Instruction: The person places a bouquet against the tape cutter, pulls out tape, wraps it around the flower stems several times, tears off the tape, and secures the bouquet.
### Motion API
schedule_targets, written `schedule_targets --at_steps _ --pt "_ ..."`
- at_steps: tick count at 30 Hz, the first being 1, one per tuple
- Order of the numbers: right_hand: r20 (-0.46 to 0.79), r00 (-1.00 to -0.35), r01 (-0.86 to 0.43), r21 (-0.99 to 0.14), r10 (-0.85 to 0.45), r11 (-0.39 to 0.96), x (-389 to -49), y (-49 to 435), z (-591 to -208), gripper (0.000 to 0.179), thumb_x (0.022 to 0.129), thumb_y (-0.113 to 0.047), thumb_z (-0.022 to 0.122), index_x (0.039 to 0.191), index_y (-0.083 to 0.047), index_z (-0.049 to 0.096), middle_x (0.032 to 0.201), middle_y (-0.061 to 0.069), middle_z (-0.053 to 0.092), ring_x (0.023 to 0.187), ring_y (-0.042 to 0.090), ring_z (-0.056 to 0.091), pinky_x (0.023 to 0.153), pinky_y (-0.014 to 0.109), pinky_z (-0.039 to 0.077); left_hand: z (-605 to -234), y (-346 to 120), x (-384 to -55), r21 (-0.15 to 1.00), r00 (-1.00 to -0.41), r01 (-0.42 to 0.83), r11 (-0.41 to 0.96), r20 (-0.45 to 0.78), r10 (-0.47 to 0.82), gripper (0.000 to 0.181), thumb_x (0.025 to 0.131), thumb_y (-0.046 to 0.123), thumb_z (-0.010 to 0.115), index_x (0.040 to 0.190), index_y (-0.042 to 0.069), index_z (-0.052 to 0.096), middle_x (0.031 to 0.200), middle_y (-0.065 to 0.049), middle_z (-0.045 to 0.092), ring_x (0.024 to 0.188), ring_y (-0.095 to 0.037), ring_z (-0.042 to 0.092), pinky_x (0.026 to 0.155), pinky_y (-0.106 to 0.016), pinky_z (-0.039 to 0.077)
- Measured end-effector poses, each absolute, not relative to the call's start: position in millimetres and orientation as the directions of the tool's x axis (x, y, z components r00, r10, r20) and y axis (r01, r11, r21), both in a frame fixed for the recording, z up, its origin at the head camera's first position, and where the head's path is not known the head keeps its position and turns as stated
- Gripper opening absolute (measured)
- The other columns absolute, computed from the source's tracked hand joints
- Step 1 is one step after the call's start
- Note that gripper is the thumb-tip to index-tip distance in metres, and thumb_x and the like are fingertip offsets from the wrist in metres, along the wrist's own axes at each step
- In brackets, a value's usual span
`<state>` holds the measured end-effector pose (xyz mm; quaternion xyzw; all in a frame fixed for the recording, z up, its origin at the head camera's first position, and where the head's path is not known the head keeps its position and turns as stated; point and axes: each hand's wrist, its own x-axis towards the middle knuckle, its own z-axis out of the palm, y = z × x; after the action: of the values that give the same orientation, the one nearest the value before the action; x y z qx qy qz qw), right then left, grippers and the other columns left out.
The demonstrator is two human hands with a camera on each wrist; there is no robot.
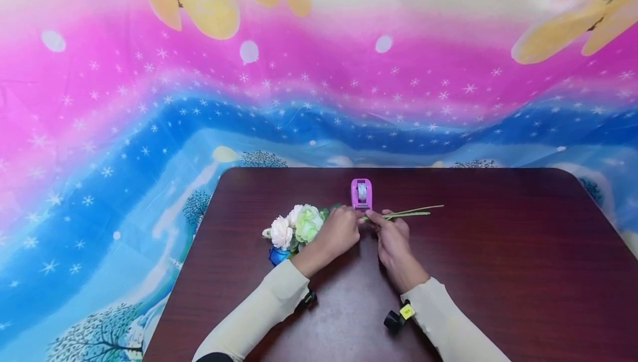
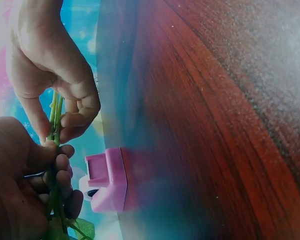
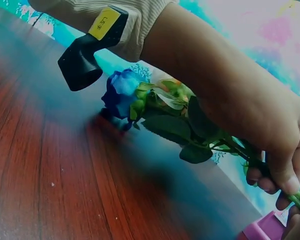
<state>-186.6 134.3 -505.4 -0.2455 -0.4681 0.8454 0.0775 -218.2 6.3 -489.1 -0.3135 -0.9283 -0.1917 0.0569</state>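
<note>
My left hand (image 1: 341, 230) grips a bunch of artificial flowers by the stems, just below the blooms. The bunch has cream blooms (image 1: 281, 233), a pale green bloom (image 1: 308, 223) and a blue rose (image 1: 278, 257), all lying to the left of that hand. Close beside it, my right hand (image 1: 396, 243) pinches the same green stems (image 1: 416, 213), whose bare ends stick out to the right. Thumbs and fingertips of both hands nearly meet on the stems (image 2: 55, 117) in the left wrist view. Dark green leaves (image 3: 170, 129) hang below the blooms in the right wrist view.
A pink tape dispenser (image 1: 361, 193) with a roll of tape stands on the dark wooden table (image 1: 498, 273), just beyond the hands. Behind the table's far edge hangs a colourful printed cloth (image 1: 319, 85). A small black camera (image 3: 82, 62) is strapped to the left wrist.
</note>
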Motion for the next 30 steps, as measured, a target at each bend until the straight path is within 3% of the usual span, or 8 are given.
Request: schedule_targets --at_steps 6,13,21,30 --pt "-0.352 -0.892 0.139 -0.812 0.285 -0.567 -189.7 139.2 -506.7 0.022 0.096 -0.001 0.067 0.104 -0.006 0.047 0.073 -0.009 0.063 0.067 0.004 0.058 0.068 0.018 0.050 -486.7 8.8 -215.7 0.388 -0.827 0.559 0.732 0.205 0.523 0.024 0.104 0.021 0.056 0.109 0.008 0.076 0.099 -0.005 0.077 0.095 -0.022 0.070 0.091 -0.040 0.053" --pt "-0.349 -0.906 0.185 -0.834 0.238 -0.520 -189.3 144.7 -506.1 0.016 0.098 -0.006 0.065 0.106 -0.005 0.051 0.077 -0.009 0.069 0.072 0.002 0.061 0.071 0.016 0.051 -487.2 9.5 -215.4 0.339 -0.820 0.572 0.747 0.229 0.524 0.031 0.108 0.030 0.052 0.105 0.011 0.076 0.099 -0.005 0.078 0.091 -0.023 0.071 0.085 -0.041 0.055" --pt "-0.343 -0.904 0.200 -0.867 0.255 -0.457 -186.9 148.1 -506.9 0.005 0.100 -0.009 0.063 0.101 -0.005 0.059 0.076 -0.011 0.069 0.072 0.003 0.062 0.070 0.016 0.051 -489.0 9.6 -216.1 0.311 -0.812 0.584 0.750 0.211 0.544 0.030 0.107 0.031 0.054 0.102 0.014 0.078 0.090 -0.001 0.076 0.088 -0.019 0.070 0.084 -0.038 0.054" --pt "-0.333 -0.898 0.208 -0.897 0.287 -0.391 -183.8 149.1 -503.9 0.016 0.099 -0.009 0.065 0.109 -0.001 0.055 0.073 -0.013 0.064 0.070 0.002 0.061 0.071 0.016 0.051 -488.0 7.1 -216.6 0.279 -0.765 0.644 0.713 0.270 0.585 0.025 0.105 0.027 0.059 0.112 0.015 0.079 0.096 -0.001 0.078 0.087 -0.018 0.071 0.084 -0.036 0.055"
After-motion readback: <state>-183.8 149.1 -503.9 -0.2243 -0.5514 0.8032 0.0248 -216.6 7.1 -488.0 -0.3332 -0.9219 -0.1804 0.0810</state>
